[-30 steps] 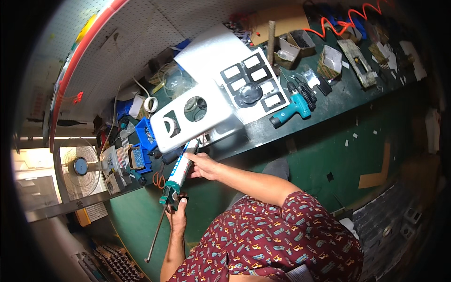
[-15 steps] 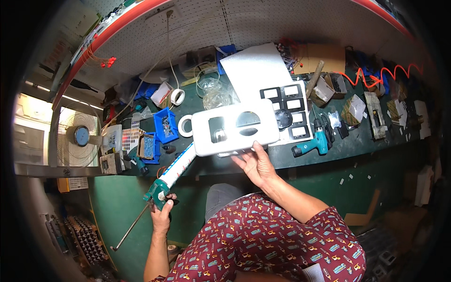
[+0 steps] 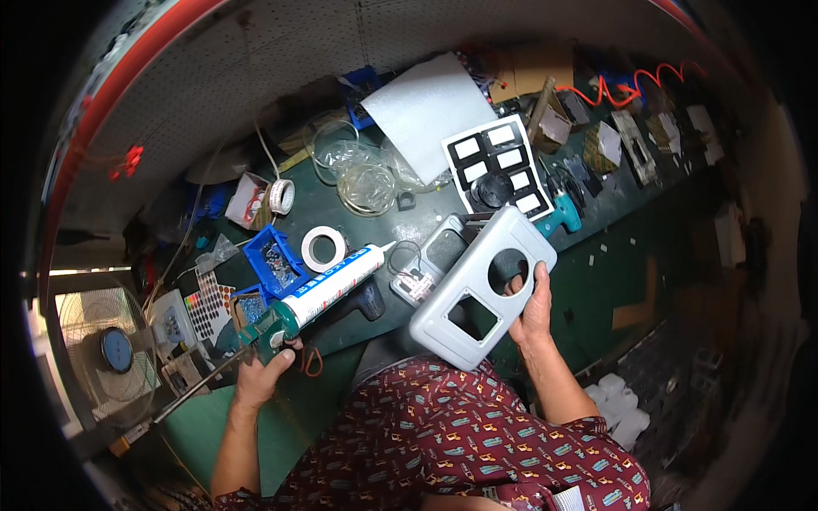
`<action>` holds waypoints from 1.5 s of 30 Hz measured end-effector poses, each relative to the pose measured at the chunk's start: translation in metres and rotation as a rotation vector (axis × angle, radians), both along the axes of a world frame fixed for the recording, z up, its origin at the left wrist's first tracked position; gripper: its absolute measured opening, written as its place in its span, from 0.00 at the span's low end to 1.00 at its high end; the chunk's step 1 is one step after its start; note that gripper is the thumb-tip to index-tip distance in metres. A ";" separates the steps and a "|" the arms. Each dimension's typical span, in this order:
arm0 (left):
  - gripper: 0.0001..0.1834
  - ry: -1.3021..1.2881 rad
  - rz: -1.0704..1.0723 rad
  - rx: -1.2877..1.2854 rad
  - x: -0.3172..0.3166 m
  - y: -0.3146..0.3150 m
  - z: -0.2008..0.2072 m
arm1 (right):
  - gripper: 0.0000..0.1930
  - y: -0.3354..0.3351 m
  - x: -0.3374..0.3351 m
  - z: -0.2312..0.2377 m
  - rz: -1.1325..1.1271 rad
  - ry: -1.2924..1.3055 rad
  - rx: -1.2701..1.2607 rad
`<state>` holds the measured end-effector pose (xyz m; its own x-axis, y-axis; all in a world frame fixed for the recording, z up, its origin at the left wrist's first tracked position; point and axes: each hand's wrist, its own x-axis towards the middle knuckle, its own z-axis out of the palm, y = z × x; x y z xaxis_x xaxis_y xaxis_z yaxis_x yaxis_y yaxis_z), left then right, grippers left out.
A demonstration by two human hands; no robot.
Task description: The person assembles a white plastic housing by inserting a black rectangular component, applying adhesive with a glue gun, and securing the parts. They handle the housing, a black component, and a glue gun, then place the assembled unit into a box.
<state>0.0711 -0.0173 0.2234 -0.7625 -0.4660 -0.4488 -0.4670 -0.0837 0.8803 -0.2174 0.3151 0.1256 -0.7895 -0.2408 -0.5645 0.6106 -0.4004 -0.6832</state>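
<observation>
My left hand [image 3: 262,379] is closed around the green handle of a caulking gun [image 3: 277,325]. A white and blue sealant tube [image 3: 336,284] sits in the gun, its pointed nozzle aimed up and right. My right hand [image 3: 535,307] grips the edge of a grey housing cover [image 3: 436,330], which is held tilted and has one round and one square opening. Some of its fingers show through the round hole. Just past the cover lies another grey housing part [image 3: 447,249] with thin wires and a small connector piece [image 3: 416,286]. The nozzle tip is near this part, apart from the cover.
Blue bins of small parts [image 3: 274,262] and a tape roll [image 3: 325,249] lie on the left of the green bench. Behind are clear tubing coils [image 3: 366,187] and a white sheet [image 3: 430,111]. Black-framed labels [image 3: 509,158] and a teal power drill [image 3: 562,213] are at right.
The cover has swung down to the right and tilted diagonally, uncovering the nozzle and the housing part behind. The caulking gun has come up higher. The whole view has turned.
</observation>
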 end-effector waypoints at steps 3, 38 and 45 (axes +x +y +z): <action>0.15 -0.044 -0.153 -0.062 -0.016 -0.022 0.008 | 0.20 -0.008 0.008 0.008 -0.148 -0.022 0.053; 0.17 -0.260 -0.404 -0.279 -0.083 0.008 -0.027 | 0.23 0.008 0.013 -0.008 -0.137 -0.042 -0.085; 0.19 -0.290 -0.523 -0.339 -0.105 -0.004 -0.014 | 0.23 0.010 0.013 -0.009 -0.123 -0.035 -0.101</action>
